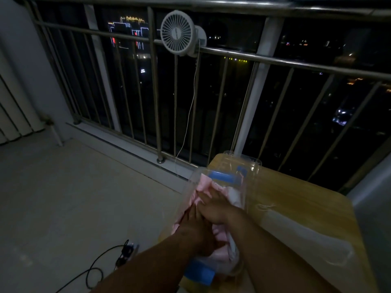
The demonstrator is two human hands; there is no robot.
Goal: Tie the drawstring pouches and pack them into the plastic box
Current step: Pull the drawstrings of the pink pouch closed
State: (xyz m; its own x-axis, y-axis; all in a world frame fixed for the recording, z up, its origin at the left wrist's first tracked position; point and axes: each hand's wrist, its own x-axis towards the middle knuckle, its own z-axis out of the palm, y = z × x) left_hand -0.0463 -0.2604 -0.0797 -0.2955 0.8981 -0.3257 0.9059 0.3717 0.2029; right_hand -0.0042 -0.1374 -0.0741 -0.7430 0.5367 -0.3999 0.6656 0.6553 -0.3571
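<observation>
A clear plastic box (252,166) with blue latches (221,178) stands on the left part of a wooden table (296,199). Pink drawstring pouches (204,183) fill the box, with a white one (234,196) beside them. Both of my hands are inside the box, side by side. My left hand (193,227) lies with straight fingers on the pink fabric. Just beyond it, my right hand (213,206) presses flat on the pouches, its fingertips toward the far end. My arms hide the pouches at the near end.
A translucent lid-like sheet (306,240) lies on the table to the right of the box. A metal railing (232,53) with a white clip fan (177,32) runs behind. On the floor to the left, a power strip (127,252) trails black cables.
</observation>
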